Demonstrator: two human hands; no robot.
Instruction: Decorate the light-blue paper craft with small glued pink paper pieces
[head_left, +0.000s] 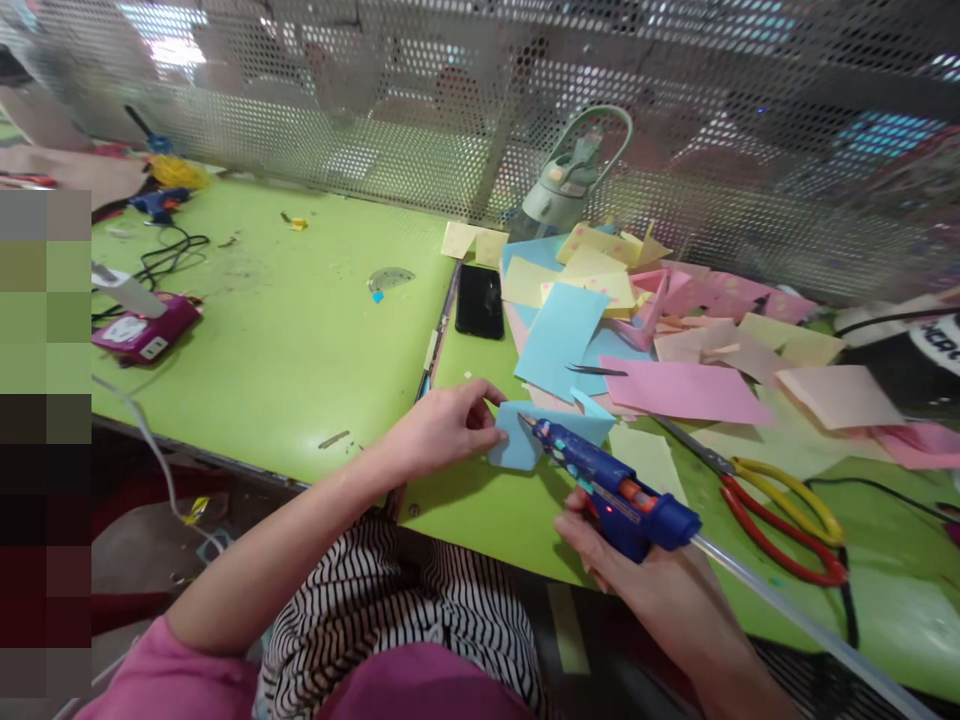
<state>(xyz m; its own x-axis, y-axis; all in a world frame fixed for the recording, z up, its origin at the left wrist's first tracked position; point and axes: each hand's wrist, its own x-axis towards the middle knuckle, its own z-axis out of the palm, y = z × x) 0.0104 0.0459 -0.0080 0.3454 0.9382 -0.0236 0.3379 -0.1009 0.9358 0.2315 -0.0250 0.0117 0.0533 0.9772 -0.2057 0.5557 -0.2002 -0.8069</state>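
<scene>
My right hand [626, 565] is wrapped round the handle of a blue hot glue gun [604, 470]. A long clear glue stick [795, 610] runs out of its back end. The gun's nozzle points left and rests at or just over a folded piece of light blue paper [514, 445]; I cannot tell if it touches. At the paper's left edge, my left hand [450, 425] pinches it between thumb and fingers. Just beyond lie a larger blue sheet [562, 335] and dark tweezers [596, 370].
Scissors [787, 510] with yellow and red handles lie at right, near a pink sheet [682, 390]. A black phone [480, 300] and a bottle [559, 195] stand behind the work. A purple power socket [146, 325] and a second glue gun [159, 203] are at left. Perforated metal [337, 110] closes the back.
</scene>
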